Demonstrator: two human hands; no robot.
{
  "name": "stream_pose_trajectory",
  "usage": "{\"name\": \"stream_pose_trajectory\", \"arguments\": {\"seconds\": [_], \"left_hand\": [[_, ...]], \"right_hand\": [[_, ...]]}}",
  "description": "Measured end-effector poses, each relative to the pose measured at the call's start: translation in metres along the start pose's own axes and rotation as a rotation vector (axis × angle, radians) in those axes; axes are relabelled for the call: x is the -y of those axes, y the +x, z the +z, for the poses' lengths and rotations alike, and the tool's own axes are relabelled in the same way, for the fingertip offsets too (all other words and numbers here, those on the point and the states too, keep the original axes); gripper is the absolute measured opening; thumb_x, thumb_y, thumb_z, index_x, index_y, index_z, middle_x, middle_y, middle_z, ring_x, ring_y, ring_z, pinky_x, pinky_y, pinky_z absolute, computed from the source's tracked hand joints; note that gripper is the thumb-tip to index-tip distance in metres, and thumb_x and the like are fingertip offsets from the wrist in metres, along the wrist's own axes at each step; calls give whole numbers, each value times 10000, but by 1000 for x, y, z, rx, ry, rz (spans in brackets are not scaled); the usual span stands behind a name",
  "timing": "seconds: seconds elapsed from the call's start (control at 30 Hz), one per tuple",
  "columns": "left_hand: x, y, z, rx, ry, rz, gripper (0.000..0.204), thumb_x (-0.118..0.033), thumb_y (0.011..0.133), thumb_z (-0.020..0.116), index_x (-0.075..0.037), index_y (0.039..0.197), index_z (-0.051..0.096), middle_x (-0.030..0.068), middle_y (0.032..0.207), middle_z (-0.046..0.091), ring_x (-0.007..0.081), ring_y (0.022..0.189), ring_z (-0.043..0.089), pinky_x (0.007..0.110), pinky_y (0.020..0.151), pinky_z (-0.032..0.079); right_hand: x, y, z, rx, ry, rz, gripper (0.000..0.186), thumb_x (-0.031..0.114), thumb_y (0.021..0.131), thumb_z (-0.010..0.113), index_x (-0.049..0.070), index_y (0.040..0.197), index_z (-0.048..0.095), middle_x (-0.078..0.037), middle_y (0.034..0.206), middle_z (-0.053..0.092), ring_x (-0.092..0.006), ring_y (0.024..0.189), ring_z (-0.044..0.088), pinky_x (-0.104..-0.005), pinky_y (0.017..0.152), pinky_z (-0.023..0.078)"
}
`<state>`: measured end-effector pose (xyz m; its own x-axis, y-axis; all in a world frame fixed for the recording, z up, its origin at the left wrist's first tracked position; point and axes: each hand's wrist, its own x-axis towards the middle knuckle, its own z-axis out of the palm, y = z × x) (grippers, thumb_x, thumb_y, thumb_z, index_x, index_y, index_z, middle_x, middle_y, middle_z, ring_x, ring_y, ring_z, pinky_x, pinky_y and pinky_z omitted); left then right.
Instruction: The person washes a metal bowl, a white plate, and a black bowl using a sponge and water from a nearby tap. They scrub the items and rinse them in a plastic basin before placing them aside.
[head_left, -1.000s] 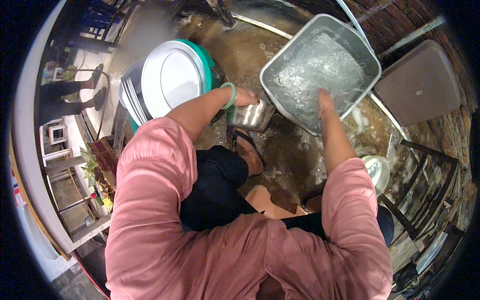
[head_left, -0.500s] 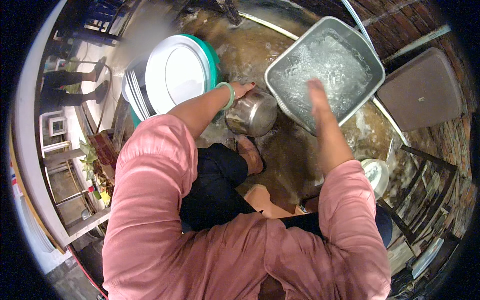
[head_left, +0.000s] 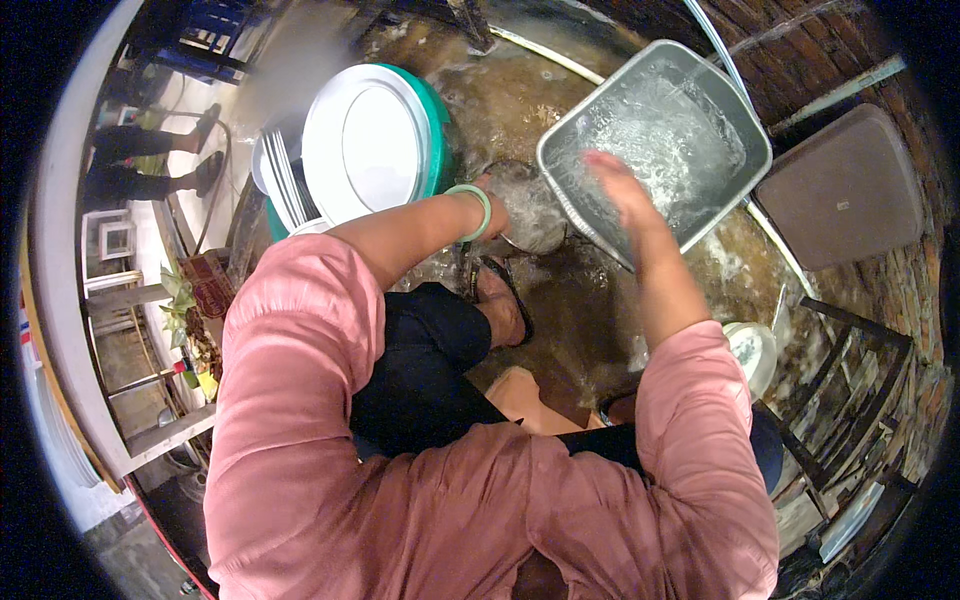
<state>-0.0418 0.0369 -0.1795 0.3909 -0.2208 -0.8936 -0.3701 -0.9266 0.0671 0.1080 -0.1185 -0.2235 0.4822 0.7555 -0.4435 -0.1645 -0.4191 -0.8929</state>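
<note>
Beside the square metal basin [head_left: 655, 150] of foamy water, on the wet ground, sits one small steel bowl [head_left: 530, 210]. The left hand [head_left: 495, 195], a green bangle [head_left: 472, 210] at its wrist, grasps that bowl by its near rim. The right hand [head_left: 620, 190] hovers over the basin, fingers spread and blurred, holding nothing. The bowl looks light and rigid, yet wet and soapy, so probably slippery; the rim seems the surest place to pinch. One basin, one bowl and two hands show. To the left, white plates [head_left: 365, 145] stand in a green tub [head_left: 440, 140], their number uncertain.
</note>
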Motion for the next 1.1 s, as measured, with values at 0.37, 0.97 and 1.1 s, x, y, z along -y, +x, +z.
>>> {"name": "stream_pose_trajectory", "arguments": {"seconds": [0.37, 0.97, 1.1], "left_hand": [[4, 11, 28, -245, -159, -5, 293, -213, 700, 565, -176, 990, 578, 95, 1076, 529, 296, 1071, 452, 493, 904, 335], [36, -5, 1, -511, -853, -76, 504, -507, 778, 456, -76, 1026, 543, 178, 981, 561, 299, 892, 554, 375, 771, 435], [32, -35, -33, -375, -1606, -259, 637, -599, 768, 412, -138, 1207, 410, 134, 1153, 477, 309, 1017, 483, 520, 772, 413]], "right_hand": [[14, -9, 17, 524, 305, 329, 372, 338, 840, 454, 44, 1050, 542, -101, 986, 572, -193, 861, 537, -379, 716, 455], [36, -25, 37, 216, -256, -298, 547, 486, 837, 398, 15, 1086, 521, -166, 1060, 551, -263, 1002, 499, -342, 896, 350], [37, -34, 29, 163, 5, -214, 602, 529, 776, 484, 23, 1103, 502, -161, 1060, 537, -249, 986, 498, -326, 865, 372]]}}
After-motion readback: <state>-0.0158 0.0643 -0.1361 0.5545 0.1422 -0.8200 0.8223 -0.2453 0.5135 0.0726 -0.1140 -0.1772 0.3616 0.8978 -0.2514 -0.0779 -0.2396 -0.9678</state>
